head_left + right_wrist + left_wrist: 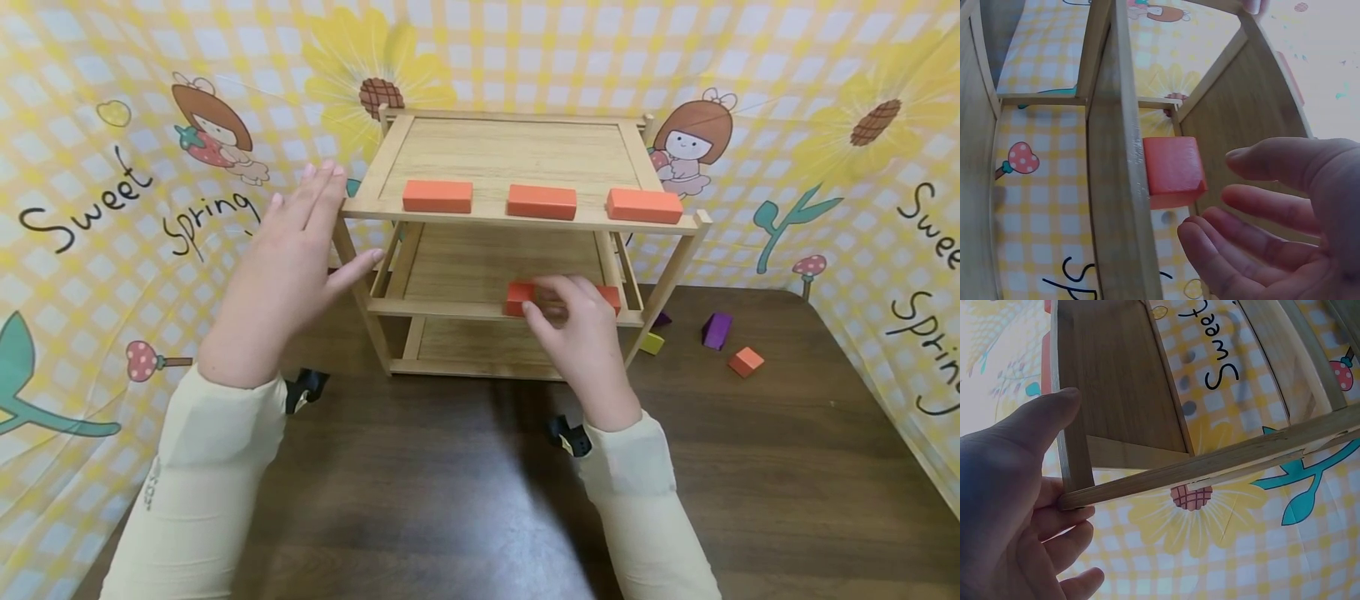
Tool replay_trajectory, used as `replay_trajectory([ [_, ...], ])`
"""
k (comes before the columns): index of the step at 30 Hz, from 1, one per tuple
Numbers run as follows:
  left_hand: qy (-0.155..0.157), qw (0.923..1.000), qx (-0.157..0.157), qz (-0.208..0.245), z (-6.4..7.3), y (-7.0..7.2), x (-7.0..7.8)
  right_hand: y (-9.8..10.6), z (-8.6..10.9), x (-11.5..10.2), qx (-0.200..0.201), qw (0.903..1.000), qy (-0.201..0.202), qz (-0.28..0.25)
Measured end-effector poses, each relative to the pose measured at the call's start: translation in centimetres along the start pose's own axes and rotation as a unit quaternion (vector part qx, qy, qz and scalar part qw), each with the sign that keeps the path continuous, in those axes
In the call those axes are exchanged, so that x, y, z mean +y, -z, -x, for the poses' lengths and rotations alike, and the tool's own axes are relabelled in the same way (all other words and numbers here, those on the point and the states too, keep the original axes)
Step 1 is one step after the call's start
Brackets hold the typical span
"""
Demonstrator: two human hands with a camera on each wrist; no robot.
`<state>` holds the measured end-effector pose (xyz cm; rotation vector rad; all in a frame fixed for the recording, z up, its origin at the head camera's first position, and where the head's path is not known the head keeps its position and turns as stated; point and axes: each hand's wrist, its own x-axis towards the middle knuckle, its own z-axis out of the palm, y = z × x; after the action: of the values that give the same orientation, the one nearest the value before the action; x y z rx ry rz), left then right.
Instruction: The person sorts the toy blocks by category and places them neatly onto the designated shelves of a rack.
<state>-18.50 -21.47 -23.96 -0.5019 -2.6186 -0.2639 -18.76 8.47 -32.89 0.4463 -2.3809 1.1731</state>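
A wooden three-tier rack [517, 154] stands ahead of me. Its top front edge carries three orange-red blocks [542, 202] in a row. At its upper left corner my left hand [281, 258] has its fingers extended; in the left wrist view the thumb [1054, 415] touches the front rail and the other fingers lie beyond the corner. On the middle tier, red block surfaces [519, 298] show on both sides of my right hand [577, 333], which partly hides them. The right wrist view shows its relaxed fingers apart from a red block [1175, 165].
On the dark brown table [420, 483], right of the rack, lie a purple block [717, 331], an orange block [746, 362] and a yellow-green block [652, 342]. A yellow-checked cloth [517, 50] forms the backdrop around the back and sides.
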Motion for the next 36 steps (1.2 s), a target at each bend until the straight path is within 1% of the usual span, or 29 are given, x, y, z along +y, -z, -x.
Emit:
replay_trajectory([
  [4,-0.008,0.9999,0.007,-0.013,0.0,0.0,-0.2,0.7,0.6,0.0,0.016,0.9994,0.030,-0.002],
  [12,-0.025,0.9990,0.030,-0.021,0.1,0.2,-0.3,2.2,1.4,0.3,0.042,0.9969,0.067,-0.002],
  [19,-0.034,0.9985,0.031,-0.030,0.2,0.3,-0.2,3.5,1.9,1.0,0.077,0.9920,0.099,0.011],
  [23,-0.038,0.9982,0.032,-0.034,0.2,0.3,-0.2,4.3,2.1,1.6,0.095,0.9899,0.104,0.015],
  [30,-0.044,0.9982,0.034,-0.023,0.2,0.1,-0.1,5.9,2.2,2.8,0.139,0.9844,0.105,0.022],
  [36,-0.043,0.9982,0.039,-0.016,0.2,0.1,0.0,6.9,2.3,3.7,0.162,0.9809,0.105,0.027],
])
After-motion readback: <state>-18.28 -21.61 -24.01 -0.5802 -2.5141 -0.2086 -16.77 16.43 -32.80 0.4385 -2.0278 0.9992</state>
